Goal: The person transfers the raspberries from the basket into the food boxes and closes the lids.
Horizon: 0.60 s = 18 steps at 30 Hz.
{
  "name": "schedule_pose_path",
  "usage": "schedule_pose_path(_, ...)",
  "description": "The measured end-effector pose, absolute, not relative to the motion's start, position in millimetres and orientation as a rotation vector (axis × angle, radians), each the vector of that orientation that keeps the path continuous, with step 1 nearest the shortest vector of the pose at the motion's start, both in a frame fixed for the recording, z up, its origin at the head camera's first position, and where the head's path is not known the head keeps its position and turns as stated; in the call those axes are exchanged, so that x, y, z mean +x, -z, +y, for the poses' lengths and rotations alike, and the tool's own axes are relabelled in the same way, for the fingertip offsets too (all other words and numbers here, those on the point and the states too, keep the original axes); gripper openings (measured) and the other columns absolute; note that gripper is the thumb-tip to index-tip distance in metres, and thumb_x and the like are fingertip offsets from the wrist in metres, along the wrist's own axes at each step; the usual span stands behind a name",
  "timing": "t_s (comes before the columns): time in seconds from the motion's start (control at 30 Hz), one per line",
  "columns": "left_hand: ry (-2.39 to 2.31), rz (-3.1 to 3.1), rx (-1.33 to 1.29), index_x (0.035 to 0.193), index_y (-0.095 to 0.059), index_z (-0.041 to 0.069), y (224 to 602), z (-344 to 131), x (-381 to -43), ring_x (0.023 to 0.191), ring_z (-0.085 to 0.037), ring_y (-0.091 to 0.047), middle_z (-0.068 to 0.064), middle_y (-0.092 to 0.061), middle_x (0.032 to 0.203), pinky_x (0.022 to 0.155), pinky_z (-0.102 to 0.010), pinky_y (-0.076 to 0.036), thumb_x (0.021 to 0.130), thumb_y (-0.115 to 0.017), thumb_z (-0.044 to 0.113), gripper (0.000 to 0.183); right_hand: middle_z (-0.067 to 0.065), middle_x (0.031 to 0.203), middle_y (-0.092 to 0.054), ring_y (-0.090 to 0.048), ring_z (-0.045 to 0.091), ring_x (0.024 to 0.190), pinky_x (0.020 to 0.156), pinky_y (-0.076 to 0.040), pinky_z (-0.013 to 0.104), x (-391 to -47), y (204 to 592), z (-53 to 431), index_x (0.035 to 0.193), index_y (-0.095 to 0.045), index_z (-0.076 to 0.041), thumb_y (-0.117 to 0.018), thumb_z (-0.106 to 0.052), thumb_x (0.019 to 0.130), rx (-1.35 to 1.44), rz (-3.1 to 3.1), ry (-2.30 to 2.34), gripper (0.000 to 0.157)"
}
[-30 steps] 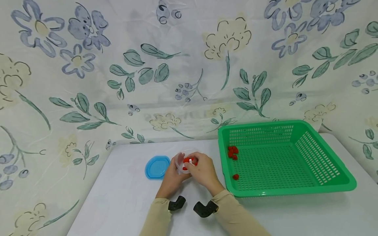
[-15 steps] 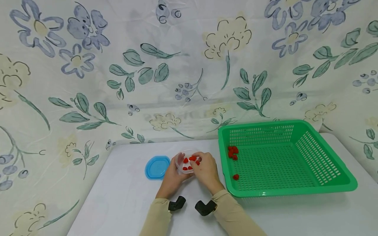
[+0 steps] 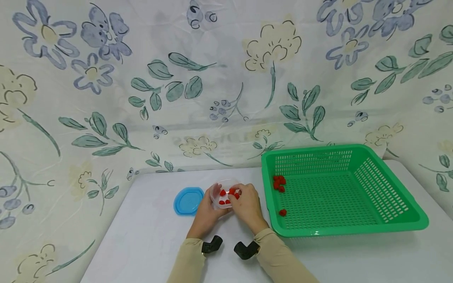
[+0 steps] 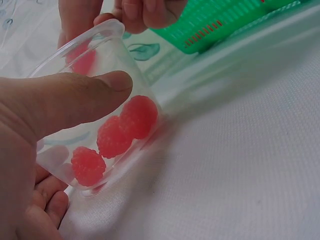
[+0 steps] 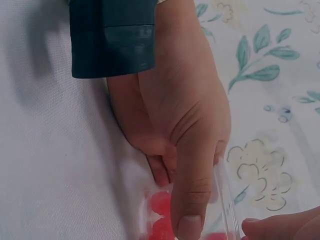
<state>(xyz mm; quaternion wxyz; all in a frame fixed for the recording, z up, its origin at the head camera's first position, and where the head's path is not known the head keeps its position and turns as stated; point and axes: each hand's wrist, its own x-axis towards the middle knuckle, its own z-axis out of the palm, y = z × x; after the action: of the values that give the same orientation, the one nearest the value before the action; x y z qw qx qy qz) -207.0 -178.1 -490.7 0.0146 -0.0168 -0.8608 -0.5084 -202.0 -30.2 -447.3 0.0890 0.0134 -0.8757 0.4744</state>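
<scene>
My left hand (image 3: pixel 207 214) grips a clear plastic cup (image 3: pixel 216 201), its thumb (image 4: pixel 95 92) lying across the cup's side in the left wrist view. The cup is tilted over the table. Several red raspberries (image 4: pixel 114 136) lie low inside it. From the right, my right hand (image 3: pixel 247 206) reaches over the rim, thumb (image 5: pixel 192 200) inside the cup. It seems to pinch one raspberry (image 4: pixel 82 59), which sits high, just below the rim; the fingers behind are partly hidden. A blue lid (image 3: pixel 188 201) lies on the table, left of the cup.
A green slotted basket (image 3: pixel 345 230) stands on the right of the white table (image 3: pixel 141 243). Several raspberries (image 3: pixel 278 182) cluster along its left side, with one (image 3: pixel 282 212) nearer the front. A floral cloth (image 3: pixel 226 86) hangs behind.
My right hand has shifted slightly right within the cup, and its fingers have spread the raspberries so more of them show. The left hand and cup have stayed in place.
</scene>
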Motion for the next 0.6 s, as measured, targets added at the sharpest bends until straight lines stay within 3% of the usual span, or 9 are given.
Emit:
schedule_pose_path(0.17,1.577,-2.679,-0.067,0.154,-0.034,0.012,491.8,-178.2,-207.4,0.143,-0.034,-0.037,-0.008,-0.046,0.153,0.109,-0.06,-0.038,0.078,-0.087,0.019,0.093,0.012,0.088,-0.058,-0.054,0.023,0.08,0.066,-0.048,0.034,-201.5,447.4,-29.3,0.102,-0.074,0.0,-0.076,-0.009,0.086,0.08,-2.59,-1.414,0.018)
schedule_pose_path(0.37,1.6,-2.67,-0.092,0.155,-0.033,0.013,491.0,-178.9,-207.0,0.145,-0.034,-0.035,-0.007,-0.045,0.154,0.11,-0.061,-0.037,0.078,-0.086,0.017,0.094,0.013,0.096,-0.06,-0.059,0.026,0.09,0.075,-0.056,0.039,-193.9,438.9,-32.1,0.107,-0.073,-0.002,-0.076,-0.01,0.086,0.114,-2.587,-1.446,0.022)
schedule_pose_path(0.6,1.613,-2.666,-0.095,0.155,-0.034,0.013,491.3,-179.4,-207.3,0.144,-0.034,-0.036,-0.009,-0.044,0.154,0.111,-0.062,-0.034,0.079,-0.086,0.016,0.092,0.014,0.1,-0.061,-0.06,0.028,0.094,0.074,-0.059,0.038,-183.7,421.9,-32.5,0.11,-0.072,-0.004,-0.076,-0.014,0.088,0.207,-2.567,-1.449,0.025)
